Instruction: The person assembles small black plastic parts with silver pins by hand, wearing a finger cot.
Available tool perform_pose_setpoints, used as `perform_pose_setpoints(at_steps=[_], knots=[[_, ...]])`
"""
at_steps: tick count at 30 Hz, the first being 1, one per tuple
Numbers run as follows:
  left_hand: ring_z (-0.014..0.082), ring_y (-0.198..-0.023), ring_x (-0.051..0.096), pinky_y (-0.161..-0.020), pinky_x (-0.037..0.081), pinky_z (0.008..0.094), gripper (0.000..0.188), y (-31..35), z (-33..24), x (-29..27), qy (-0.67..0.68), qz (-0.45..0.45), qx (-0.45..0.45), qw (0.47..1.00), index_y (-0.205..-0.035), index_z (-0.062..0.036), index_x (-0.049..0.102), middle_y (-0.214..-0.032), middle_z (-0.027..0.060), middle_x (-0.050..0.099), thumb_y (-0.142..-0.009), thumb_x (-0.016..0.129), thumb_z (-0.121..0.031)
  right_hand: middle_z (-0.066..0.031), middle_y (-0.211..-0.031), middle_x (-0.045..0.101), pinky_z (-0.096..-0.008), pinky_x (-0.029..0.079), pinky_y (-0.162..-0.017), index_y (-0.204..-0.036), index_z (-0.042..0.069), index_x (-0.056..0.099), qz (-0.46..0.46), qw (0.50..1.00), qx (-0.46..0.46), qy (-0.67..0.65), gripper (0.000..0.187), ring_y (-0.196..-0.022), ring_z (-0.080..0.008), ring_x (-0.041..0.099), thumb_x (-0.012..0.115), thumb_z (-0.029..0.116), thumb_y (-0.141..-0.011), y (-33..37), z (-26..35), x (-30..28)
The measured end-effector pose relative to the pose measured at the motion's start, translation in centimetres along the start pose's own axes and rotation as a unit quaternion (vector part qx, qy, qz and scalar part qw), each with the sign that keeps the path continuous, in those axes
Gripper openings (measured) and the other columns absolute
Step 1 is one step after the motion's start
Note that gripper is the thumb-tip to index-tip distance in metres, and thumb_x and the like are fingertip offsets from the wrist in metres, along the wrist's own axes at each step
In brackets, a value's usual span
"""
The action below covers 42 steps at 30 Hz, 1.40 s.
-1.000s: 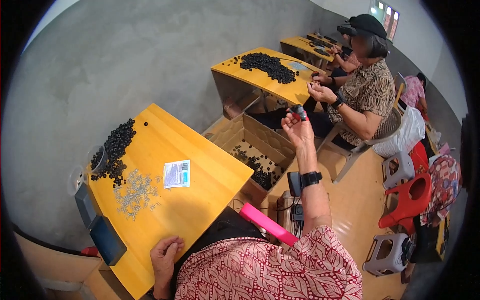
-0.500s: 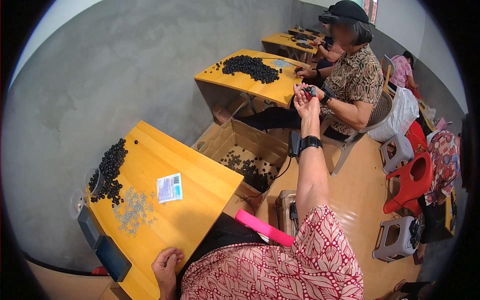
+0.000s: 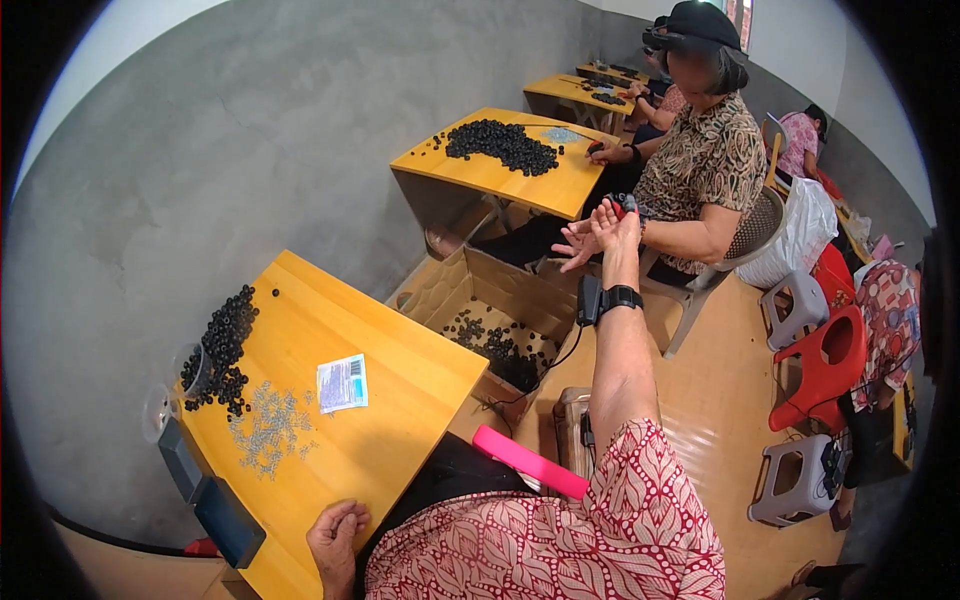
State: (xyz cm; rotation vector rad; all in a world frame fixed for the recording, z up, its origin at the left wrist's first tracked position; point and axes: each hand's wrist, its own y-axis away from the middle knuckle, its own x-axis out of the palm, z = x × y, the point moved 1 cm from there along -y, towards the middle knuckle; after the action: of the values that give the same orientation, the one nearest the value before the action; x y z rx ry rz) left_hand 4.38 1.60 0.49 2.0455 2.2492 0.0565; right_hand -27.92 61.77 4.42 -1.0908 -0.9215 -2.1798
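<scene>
The right hand (image 3: 617, 234) reaches out at 2 o'clock, palm up, its fingers mostly straight and slightly apart. A small black-and-red tool (image 3: 624, 204) sits at the thumb side of that hand; I cannot tell how firmly it is held. Just beside, also at 2 o'clock, is a co-worker's open hand (image 3: 577, 246); whether it touches the right hand is unclear. The left hand (image 3: 337, 533) rests at 7 o'clock on the edge of the yellow bench (image 3: 390, 345), fingers loosely curled and thumb folded over; nothing shows in it, though the inside of the curl is hidden.

On the bench, the black ring-like pieces (image 3: 228, 325) form a pile at 9 o'clock, against a clear cup (image 3: 193, 372). Small silver pieces (image 3: 270, 430) lie scattered at 8 o'clock, beside a white-and-blue packet (image 3: 342, 383).

As far as this shows, much remains loose on the bench, both black and silver. Near the centre, a cardboard box (image 3: 530, 295) already holds many dark pieces (image 3: 510, 365), so I judge things partway along; whether those are finished is too small to tell.
</scene>
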Motion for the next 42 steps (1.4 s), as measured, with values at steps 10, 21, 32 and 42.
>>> perform_pose_setpoints(at_steps=[10,21,32,42], knots=[[0.0189,-0.086,0.066,-0.078,0.053,0.0276,0.018,-0.1,-0.6,0.2,0.002,0.0,0.001,1.0,-0.108,0.007,0.061,-0.096,0.0126,0.067,-0.093,0.055,-0.001,-0.0098,-0.08,0.065,-0.0389,0.051,-0.081,-0.091,0.002,0.062,0.045,0.998,0.009,0.052,0.034,-0.075,-0.0224,0.06,0.057,0.036,-0.092,1.7,-1.9,0.0],[0.0173,-0.085,0.065,-0.078,0.052,0.0265,0.017,0.2,-0.4,0.2,0.015,0.004,-0.002,1.0,-0.107,0.006,0.061,-0.096,0.0115,0.068,-0.093,0.056,-0.003,-0.0102,-0.087,0.062,-0.0393,0.05,-0.081,-0.093,0.001,0.059,0.073,0.996,0.019,0.05,0.031,-0.08,-0.0217,0.057,0.056,0.032,-0.093,4.2,-4.5,1.2],[0.0172,-0.085,0.065,-0.078,0.052,0.0267,0.016,0.2,-0.3,0.2,0.01,0.007,0.006,1.0,-0.106,0.0058,0.062,-0.096,0.0114,0.068,-0.093,0.055,-0.001,-0.0099,-0.087,0.062,-0.0398,0.05,-0.083,-0.09,0.001,0.059,0.078,0.995,0.022,0.058,0.028,-0.078,-0.0214,0.057,0.056,0.029,-0.093,4.0,-4.3,0.5],[0.017,-0.085,0.065,-0.078,0.052,0.0262,0.017,0.1,-0.5,0.3,0.005,0.013,0.011,1.0,-0.107,0.0058,0.062,-0.097,0.0118,0.068,-0.093,0.056,-0.002,-0.0124,-0.097,0.064,-0.0387,0.051,-0.086,-0.11,-0.001,0.059,0.278,0.959,0.023,0.046,0.025,-0.088,-0.0218,0.061,0.059,0.018,-0.093,4.4,-4.6,-0.3]])
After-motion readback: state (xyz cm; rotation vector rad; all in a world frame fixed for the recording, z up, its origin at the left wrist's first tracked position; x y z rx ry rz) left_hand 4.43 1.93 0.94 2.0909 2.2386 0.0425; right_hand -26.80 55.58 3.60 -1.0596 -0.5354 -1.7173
